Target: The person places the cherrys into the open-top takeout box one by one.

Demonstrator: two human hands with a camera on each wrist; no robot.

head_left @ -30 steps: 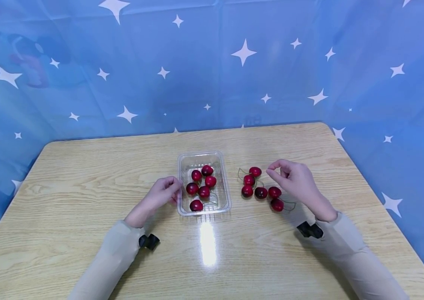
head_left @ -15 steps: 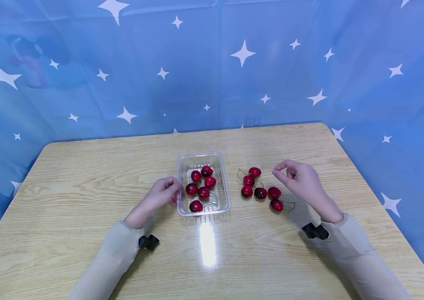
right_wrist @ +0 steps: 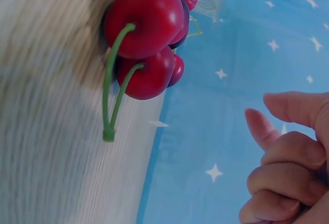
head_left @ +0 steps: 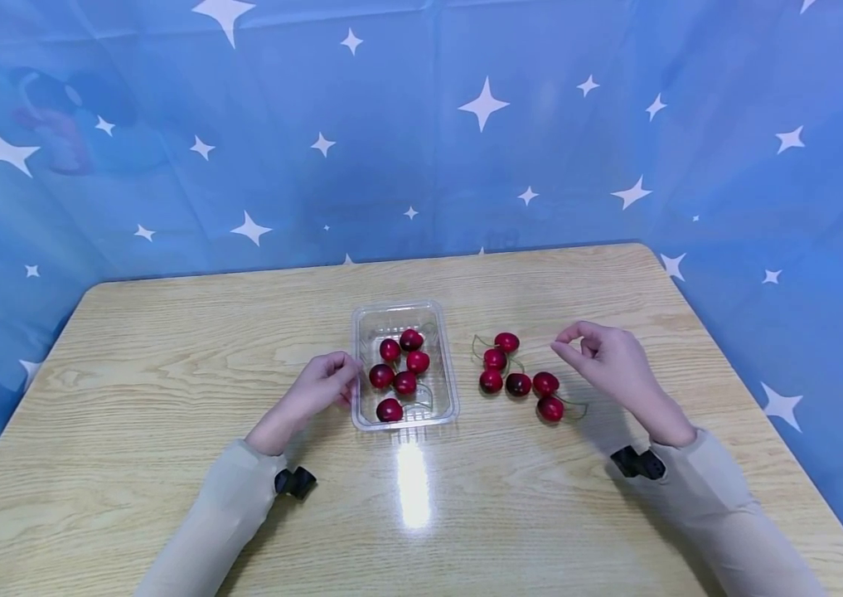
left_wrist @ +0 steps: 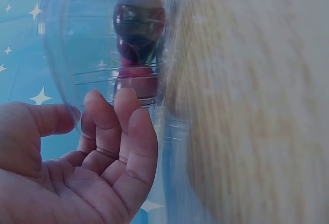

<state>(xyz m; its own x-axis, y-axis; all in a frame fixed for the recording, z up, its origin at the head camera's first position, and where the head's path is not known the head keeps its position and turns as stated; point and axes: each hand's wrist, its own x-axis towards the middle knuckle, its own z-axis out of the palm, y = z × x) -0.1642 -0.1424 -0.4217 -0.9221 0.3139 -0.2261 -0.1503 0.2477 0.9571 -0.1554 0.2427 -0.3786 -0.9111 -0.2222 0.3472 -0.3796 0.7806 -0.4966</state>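
Note:
In the head view my left hand [head_left: 320, 384] is at the left rim of a clear plastic container [head_left: 453, 398] with several dark red cherries [head_left: 405, 382] inside. The left wrist view shows its thumb at the rim and its bent fingers against the outer wall, so the left hand [left_wrist: 110, 154] holds the container's edge. To the right of a loose group of stemmed cherries [head_left: 518, 384], my right hand [head_left: 611, 369] hovers over the table, holding nothing. In the right wrist view, a small gap separates thumb and index tips of the right hand [right_wrist: 288, 157]; the other fingers are loosely curled.
The wooden table [head_left: 205, 348] carries the container and the loose cherries. Behind it hangs a blue cloth [head_left: 406, 124] with white stars. Two joined green stems [right_wrist: 110, 95] lead to the nearest pair of cherries in the right wrist view.
My right hand has drawn back a little to the right, away from the loose cherries. The left hand, the container and the cherries have stayed in place.

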